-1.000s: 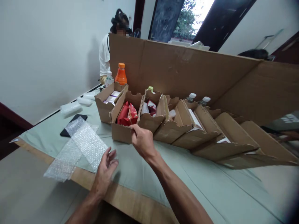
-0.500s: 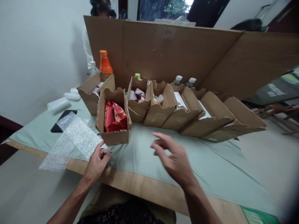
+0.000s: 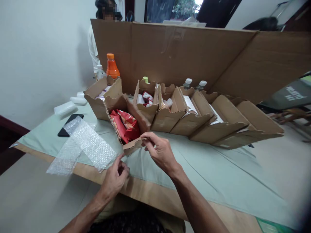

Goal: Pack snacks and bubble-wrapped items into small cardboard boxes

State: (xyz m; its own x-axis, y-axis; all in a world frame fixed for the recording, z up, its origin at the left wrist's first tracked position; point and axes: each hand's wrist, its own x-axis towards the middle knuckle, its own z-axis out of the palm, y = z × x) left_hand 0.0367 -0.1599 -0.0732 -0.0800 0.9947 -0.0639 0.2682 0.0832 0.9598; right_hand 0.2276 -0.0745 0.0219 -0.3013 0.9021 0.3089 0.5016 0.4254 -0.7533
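Box tilt: right hand tips small brown cardboard box holding red foil packets
Right grip pinched on the box's front flap; box leans toward the wearer on the green-clothed worktop, just before the row of similar cardboard boxes; left hand loosely clenched, nothing seen in it, near the clear bubble-wrap sheet; judged mid-handling; next move needs a firm pinch, packets may slide.

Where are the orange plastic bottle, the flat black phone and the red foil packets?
Orange plastic bottle [image 3: 112, 69]: head view, its body.
Flat black phone [image 3: 70, 121]: head view, its uncovered part.
Red foil packets [image 3: 126, 127]: head view, front packet.
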